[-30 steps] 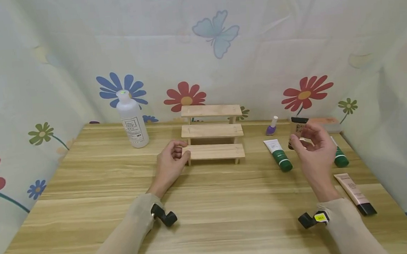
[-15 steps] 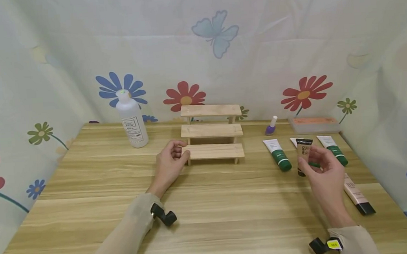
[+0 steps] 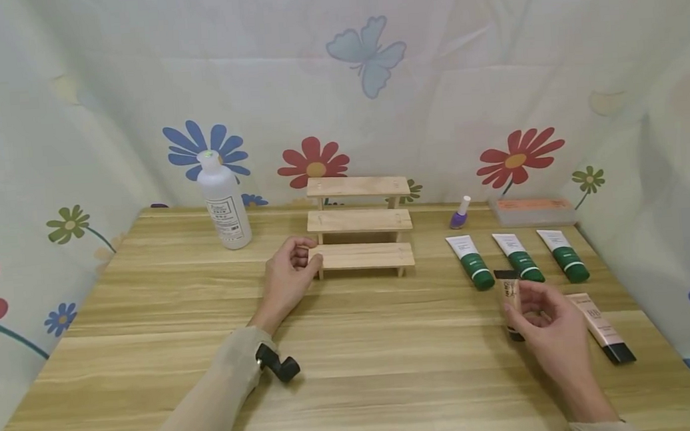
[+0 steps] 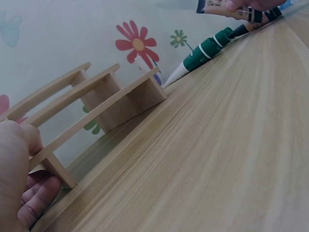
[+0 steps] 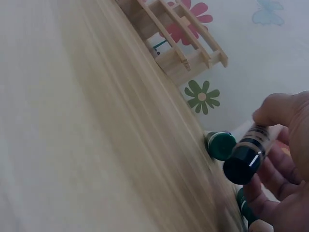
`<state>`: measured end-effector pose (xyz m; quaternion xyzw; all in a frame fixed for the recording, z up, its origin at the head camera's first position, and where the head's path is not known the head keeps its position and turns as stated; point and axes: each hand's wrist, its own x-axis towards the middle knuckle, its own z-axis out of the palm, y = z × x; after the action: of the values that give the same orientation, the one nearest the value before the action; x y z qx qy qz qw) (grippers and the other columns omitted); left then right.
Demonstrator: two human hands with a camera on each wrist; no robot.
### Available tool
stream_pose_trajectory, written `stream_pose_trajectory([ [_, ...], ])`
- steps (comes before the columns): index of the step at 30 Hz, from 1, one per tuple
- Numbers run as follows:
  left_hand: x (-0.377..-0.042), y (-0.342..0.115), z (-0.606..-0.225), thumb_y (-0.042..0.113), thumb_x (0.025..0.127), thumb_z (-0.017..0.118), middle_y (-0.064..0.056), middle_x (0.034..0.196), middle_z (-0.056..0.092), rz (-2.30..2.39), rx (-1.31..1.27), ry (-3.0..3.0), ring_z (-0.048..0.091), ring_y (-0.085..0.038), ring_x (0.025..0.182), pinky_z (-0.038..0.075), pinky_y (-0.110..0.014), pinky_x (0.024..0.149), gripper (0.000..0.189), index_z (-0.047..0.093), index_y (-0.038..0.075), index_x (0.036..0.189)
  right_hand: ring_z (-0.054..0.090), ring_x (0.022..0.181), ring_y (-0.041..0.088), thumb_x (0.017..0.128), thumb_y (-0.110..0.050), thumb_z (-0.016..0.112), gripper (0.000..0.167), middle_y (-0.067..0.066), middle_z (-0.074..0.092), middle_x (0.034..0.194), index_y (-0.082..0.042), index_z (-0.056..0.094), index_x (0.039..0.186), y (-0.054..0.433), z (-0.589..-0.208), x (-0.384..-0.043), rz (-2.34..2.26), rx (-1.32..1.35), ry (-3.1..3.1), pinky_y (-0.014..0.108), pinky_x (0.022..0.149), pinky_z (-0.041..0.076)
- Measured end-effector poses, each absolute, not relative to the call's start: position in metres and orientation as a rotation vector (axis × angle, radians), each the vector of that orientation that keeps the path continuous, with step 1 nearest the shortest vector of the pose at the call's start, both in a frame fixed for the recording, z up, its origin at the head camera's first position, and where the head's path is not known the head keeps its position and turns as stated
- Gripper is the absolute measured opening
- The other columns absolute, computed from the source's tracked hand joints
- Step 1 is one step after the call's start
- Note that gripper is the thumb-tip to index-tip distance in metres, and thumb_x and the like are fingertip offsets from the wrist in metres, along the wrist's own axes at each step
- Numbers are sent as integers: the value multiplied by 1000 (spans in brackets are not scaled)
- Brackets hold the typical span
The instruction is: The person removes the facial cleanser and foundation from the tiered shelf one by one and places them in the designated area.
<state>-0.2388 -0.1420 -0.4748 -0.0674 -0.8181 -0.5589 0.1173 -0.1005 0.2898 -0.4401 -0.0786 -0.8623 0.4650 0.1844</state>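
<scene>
At the left end of a three-step wooden display stand (image 3: 364,255), my left hand (image 3: 289,273) grips the lowest board. The left wrist view shows fingers (image 4: 41,198) under that board's edge. My right hand (image 3: 554,328) pinches a small beige cosmetic tube (image 3: 510,297) between thumb and fingers, above the table's right side. The tube stands nearly upright, its black cap (image 5: 244,164) pointing down. Just behind it lie a left green-and-white tube (image 3: 471,262) and a middle one (image 3: 519,258). A pink BB cream tube (image 3: 602,328) lies right of that hand.
A third green-and-white tube (image 3: 564,255) lies at the right. Behind the row are a purple nail polish bottle (image 3: 459,217) and a clear box with an orange top (image 3: 534,211). A tall white bottle (image 3: 224,210) stands left of the stand, near the flowered cloth (image 3: 433,102).
My right hand has drawn the small beige tube toward the front of the table, uncovering the middle and right green-and-white tubes and the box. My left hand stays on the stand.
</scene>
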Motion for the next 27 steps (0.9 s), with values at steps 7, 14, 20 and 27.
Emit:
stream_pose_trajectory([
  [7,-238,-141,-475,20,101,79,-5,105,75,-1626,-200,-2393,72,-20,92,57,-24,78,24,73,15,124,66,91,3,96,-16,90,46,10,72,113,-1,70,135,292,-442,-92,1267,-203,-2533,12,77,55],
  [14,-237,-141,-471,18,102,79,-7,105,76,-1633,-202,-2394,71,-21,91,56,-24,77,23,73,15,123,64,84,2,94,-19,92,44,14,74,110,1,75,130,295,-447,-91,1215,-196,-2594,12,71,52],
  [20,-237,-141,-471,18,102,79,-7,105,75,-1636,-207,-2392,71,-21,91,56,-24,78,22,73,15,123,63,84,1,92,-18,94,44,15,75,109,1,77,128,296,-450,-93,1189,-187,-2619,12,68,54],
  [27,-237,-141,-471,17,102,78,-7,105,75,-1635,-200,-2397,71,-21,91,56,-23,78,22,73,15,123,65,86,1,93,-17,93,40,15,76,108,-1,77,127,294,-451,-92,1160,-153,-2642,13,70,56],
])
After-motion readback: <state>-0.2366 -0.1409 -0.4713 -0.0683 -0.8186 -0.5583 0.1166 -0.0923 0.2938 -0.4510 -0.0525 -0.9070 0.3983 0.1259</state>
